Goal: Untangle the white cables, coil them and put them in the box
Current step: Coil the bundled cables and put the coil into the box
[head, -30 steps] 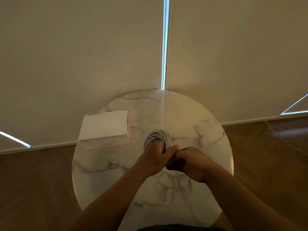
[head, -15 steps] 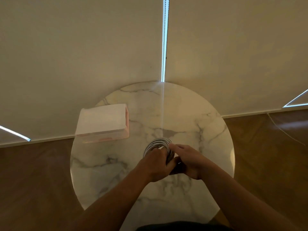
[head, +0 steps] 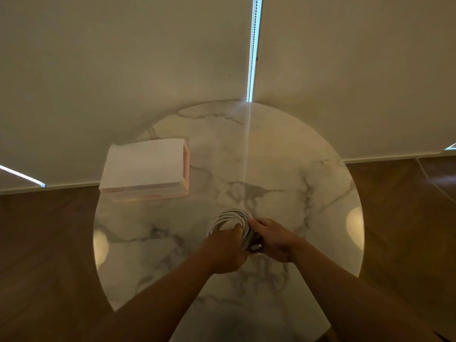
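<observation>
My left hand [head: 227, 250] has its grip closed on the white cable [head: 230, 216], which is wound into a tight round coil and stands up from my fingers. My right hand [head: 274, 243] closes its grip on the three o'clock side of the same coil, with a small white plug [head: 256, 247] showing just under its fingers. The coil is held over the middle of the round marble tabletop [head: 291, 169], a little toward six o'clock. The box [head: 145, 166] sits on the tabletop at about ten o'clock from the coil, well apart from both hands.
</observation>
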Available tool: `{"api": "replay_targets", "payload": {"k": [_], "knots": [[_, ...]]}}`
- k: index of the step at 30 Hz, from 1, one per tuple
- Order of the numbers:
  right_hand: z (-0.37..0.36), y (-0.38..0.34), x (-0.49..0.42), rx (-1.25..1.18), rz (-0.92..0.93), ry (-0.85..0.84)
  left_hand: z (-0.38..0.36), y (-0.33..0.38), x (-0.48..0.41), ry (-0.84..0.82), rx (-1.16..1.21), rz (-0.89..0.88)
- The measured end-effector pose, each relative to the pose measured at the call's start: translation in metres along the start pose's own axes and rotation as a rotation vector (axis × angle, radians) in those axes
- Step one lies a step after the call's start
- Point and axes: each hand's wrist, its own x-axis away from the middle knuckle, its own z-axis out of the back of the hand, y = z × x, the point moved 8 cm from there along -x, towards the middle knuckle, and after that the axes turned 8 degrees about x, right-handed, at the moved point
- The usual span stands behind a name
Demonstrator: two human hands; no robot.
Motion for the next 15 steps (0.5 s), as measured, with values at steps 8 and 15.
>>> {"api": "replay_targets", "payload": {"k": [8, 15], "knots": [[0.028, 0.013, -0.019, 0.336, 0.007, 0.236, -0.026, 0.006, -0.029, -0.090, -0.177, 0.044], [0.038, 0.011, -0.030, 0.695, 0.085, 0.356, -0.041, 0.013, -0.026, 0.037, -0.214, -0.023]]}}
